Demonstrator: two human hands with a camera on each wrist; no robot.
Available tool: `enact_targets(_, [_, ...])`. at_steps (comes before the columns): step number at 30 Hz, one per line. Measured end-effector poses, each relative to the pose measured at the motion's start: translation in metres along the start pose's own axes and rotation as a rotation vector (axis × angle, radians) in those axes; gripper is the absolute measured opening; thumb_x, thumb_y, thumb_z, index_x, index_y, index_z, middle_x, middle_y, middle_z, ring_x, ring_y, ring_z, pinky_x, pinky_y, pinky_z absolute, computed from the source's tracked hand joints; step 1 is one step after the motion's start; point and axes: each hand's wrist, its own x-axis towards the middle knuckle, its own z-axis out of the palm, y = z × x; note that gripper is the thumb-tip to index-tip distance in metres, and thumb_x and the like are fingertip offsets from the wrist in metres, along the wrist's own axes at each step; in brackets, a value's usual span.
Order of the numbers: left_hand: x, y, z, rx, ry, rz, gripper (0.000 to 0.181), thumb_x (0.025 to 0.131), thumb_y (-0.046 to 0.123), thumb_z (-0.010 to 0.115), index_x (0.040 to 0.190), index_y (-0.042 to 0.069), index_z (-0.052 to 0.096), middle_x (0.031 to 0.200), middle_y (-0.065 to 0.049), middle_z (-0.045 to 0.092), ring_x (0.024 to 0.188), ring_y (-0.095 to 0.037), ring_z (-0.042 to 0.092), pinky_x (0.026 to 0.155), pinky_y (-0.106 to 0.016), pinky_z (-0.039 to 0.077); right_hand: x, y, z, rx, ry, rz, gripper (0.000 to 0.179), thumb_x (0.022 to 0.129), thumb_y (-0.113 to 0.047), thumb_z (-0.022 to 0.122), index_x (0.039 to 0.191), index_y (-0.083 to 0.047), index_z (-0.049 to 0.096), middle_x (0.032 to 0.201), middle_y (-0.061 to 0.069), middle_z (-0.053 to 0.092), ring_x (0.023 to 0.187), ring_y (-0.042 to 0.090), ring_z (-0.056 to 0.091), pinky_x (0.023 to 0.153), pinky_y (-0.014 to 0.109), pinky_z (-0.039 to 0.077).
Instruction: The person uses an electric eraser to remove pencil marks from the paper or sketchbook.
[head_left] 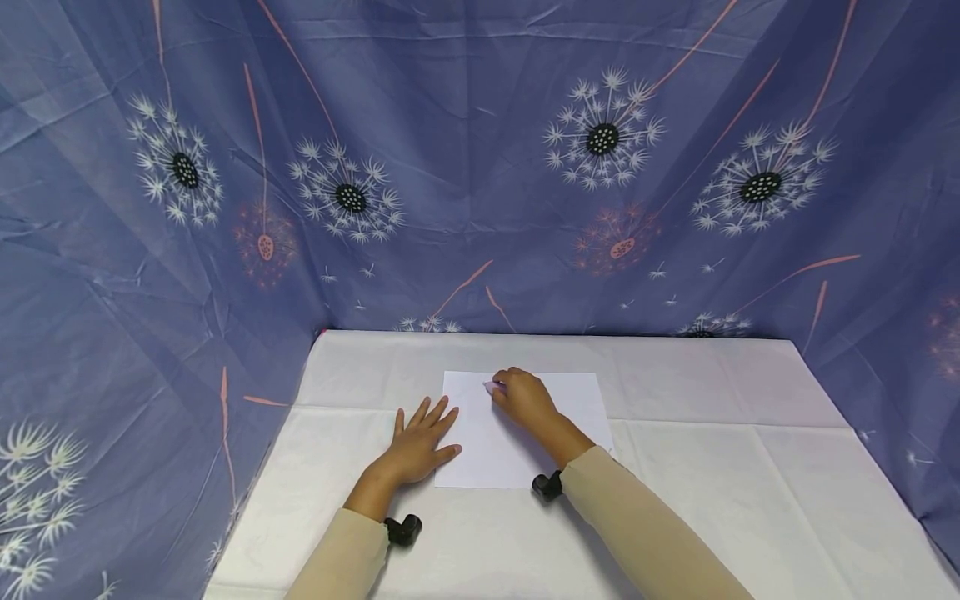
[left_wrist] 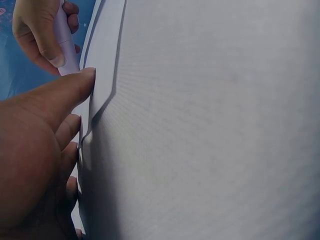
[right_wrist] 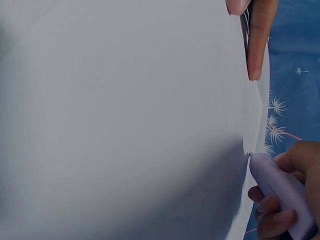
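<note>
A white sheet of paper (head_left: 480, 454) lies on the white-covered table. My right hand (head_left: 527, 405) grips a thick lavender pen-like tool (right_wrist: 281, 192) over the upper part of the sheet. In the right wrist view its small pointed tip is right at the paper's surface. My left hand (head_left: 417, 450) rests with fingers spread at the sheet's left edge, its thumb and fingertips overlapping the paper. From the left wrist, the left thumb (left_wrist: 65, 92) shows close in front, with the right hand (left_wrist: 37, 30) and the tool beyond it.
The white table cover (head_left: 720, 483) has fold creases and extends around the paper. A blue dandelion-print curtain (head_left: 465, 167) hangs behind the table and along both sides. Black wrist devices (head_left: 403, 530) sit at both sleeve cuffs.
</note>
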Motion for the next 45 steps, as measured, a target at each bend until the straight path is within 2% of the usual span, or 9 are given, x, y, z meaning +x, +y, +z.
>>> enact_targets(6, [0.000,-0.002,0.003,-0.020,0.014,0.025,0.068,0.102,0.043,0.056,0.159,0.013,0.033,0.170,-0.012,0.018,0.157,-0.043,0.009,0.117,-0.076,-0.005,-0.001,-0.002,0.001,0.004,-0.009,-0.002,0.020,0.094,-0.020,0.072,0.108,-0.007,0.076,0.097,0.010,0.073,0.091,0.030,0.073,0.084,0.044,0.059])
enact_targets(14, [0.000,0.001,-0.002,-0.005,-0.005,-0.006,0.067,0.102,0.045,0.056,0.159,0.017,0.034,0.171,-0.007,0.018,0.159,-0.039,0.008,0.119,-0.075,-0.002,-0.004,-0.001,0.000,0.001,-0.001,-0.006,0.019,0.095,-0.023,0.072,0.105,-0.007,0.077,0.093,0.008,0.072,0.087,0.029,0.073,0.082,0.043,0.059])
enact_targets(19, [0.000,-0.001,0.001,-0.006,-0.002,0.002,0.068,0.102,0.045,0.056,0.159,0.016,0.034,0.171,-0.008,0.019,0.158,-0.040,0.009,0.118,-0.075,-0.002,-0.003,0.001,0.000,-0.003,0.006,0.001,0.019,0.095,-0.023,0.071,0.105,-0.007,0.076,0.091,0.008,0.071,0.085,0.028,0.072,0.080,0.043,0.059])
enact_targets(27, [0.000,-0.001,0.000,-0.010,-0.001,-0.002,0.068,0.102,0.045,0.056,0.159,0.017,0.034,0.171,-0.007,0.018,0.159,-0.040,0.008,0.119,-0.075,-0.002,-0.005,-0.004,-0.003,-0.015,-0.047,-0.001,0.021,0.094,-0.021,0.071,0.108,-0.007,0.076,0.104,0.011,0.076,0.099,0.032,0.073,0.090,0.044,0.058])
enact_targets(33, [0.000,-0.002,0.002,-0.016,0.008,-0.001,0.068,0.102,0.047,0.055,0.159,0.018,0.033,0.171,-0.006,0.017,0.159,-0.039,0.007,0.119,-0.074,-0.003,0.000,-0.004,0.000,0.006,-0.027,0.026,0.020,0.095,-0.022,0.071,0.108,-0.008,0.076,0.102,0.011,0.075,0.097,0.031,0.073,0.088,0.043,0.059])
enact_targets(41, [0.000,-0.003,0.004,-0.028,0.013,0.009,0.069,0.101,0.044,0.056,0.159,0.016,0.033,0.171,-0.009,0.018,0.158,-0.041,0.007,0.118,-0.075,-0.005,0.003,-0.008,0.004,0.013,-0.014,0.000,0.018,0.094,-0.020,0.072,0.106,-0.007,0.076,0.096,0.010,0.073,0.090,0.029,0.073,0.083,0.043,0.059])
enact_targets(45, [0.000,-0.005,0.004,-0.022,0.009,0.005,0.069,0.101,0.045,0.056,0.160,0.017,0.033,0.171,-0.007,0.017,0.159,-0.039,0.006,0.118,-0.074,-0.005,0.003,-0.011,0.004,0.010,-0.028,0.026,0.019,0.094,-0.020,0.072,0.107,-0.008,0.076,0.098,0.010,0.074,0.093,0.029,0.073,0.085,0.043,0.059])
